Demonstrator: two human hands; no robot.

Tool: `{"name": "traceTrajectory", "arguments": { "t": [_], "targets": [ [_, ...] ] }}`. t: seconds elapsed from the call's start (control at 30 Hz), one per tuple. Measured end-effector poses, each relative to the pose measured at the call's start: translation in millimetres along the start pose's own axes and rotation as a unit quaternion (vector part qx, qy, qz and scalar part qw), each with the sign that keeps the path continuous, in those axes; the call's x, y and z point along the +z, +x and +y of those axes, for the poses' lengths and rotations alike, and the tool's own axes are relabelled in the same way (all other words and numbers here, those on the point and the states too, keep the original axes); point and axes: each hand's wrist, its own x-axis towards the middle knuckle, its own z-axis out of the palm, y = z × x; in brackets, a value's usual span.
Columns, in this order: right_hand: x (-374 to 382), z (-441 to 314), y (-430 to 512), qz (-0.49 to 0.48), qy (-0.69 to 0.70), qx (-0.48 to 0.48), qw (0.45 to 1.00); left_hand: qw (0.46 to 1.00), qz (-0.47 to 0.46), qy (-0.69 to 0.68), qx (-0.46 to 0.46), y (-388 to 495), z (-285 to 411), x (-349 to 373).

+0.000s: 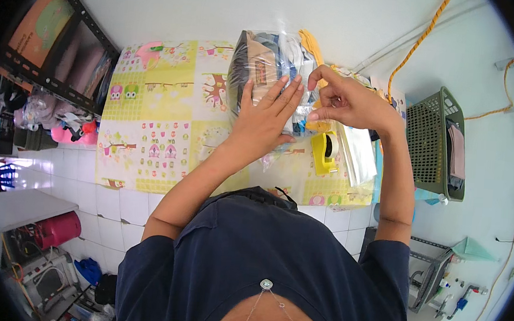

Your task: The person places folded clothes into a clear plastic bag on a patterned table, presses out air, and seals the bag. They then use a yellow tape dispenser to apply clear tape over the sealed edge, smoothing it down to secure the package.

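A clear plastic bag (pixel 264 49) packed with folded clothes lies on the patterned tablecloth (pixel 165 131) against the wall. My left hand (pixel 266 116) rests flat on the bag, fingers spread over a tan garment and darker cloth. Just right of it, my right hand (pixel 339 101) is above the bag's right side with thumb and forefinger curled towards each other; whether something thin, such as tape, is between them cannot be told. A yellow tape dispenser (pixel 318 158) with a roll of clear tape stands near the bag's lower right corner, beside a stack of clear plastic bags (pixel 358 156).
A green perforated basket (pixel 423 141) holding folded cloth is right of the table. Black metal shelving (pixel 88 19) with boxes and bundles stands left. A pink item (pixel 148 54) lies at the table's back left. An orange cord (pixel 419 44) hangs down the wall at right.
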Motion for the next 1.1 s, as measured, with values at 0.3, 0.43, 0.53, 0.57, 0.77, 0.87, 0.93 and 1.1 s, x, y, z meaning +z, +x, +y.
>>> {"name": "traceTrajectory", "arguments": {
  "t": [0.3,0.43,0.53,0.57,0.77,0.87,0.93,1.1],
  "targets": [
    [6,1,36,-0.052,-0.186,-0.015,0.981,1.000,0.010,0.013,0.014,-1,0,5],
    [5,17,40,0.026,-0.300,0.033,0.953,1.000,0.014,0.015,0.014,0,2,3],
    [-3,37,40,0.065,-0.182,0.092,0.977,1.000,0.005,0.018,0.005,1,1,3],
    [-4,46,39,0.070,-0.120,0.137,0.981,1.000,0.009,0.010,0.008,2,0,3],
    [35,142,-25,0.372,0.335,0.135,0.855,0.993,0.056,-0.103,-0.002,-3,-4,0],
    [104,207,-70,0.466,0.320,0.203,0.799,0.974,0.143,-0.167,-0.048,-7,-6,-4],
    [161,241,-95,0.485,0.222,0.269,0.802,0.933,0.313,-0.176,-0.035,-17,6,0],
    [240,278,-125,0.357,0.242,0.365,0.825,0.909,0.026,-0.401,0.109,-36,64,69]
  ]
}}
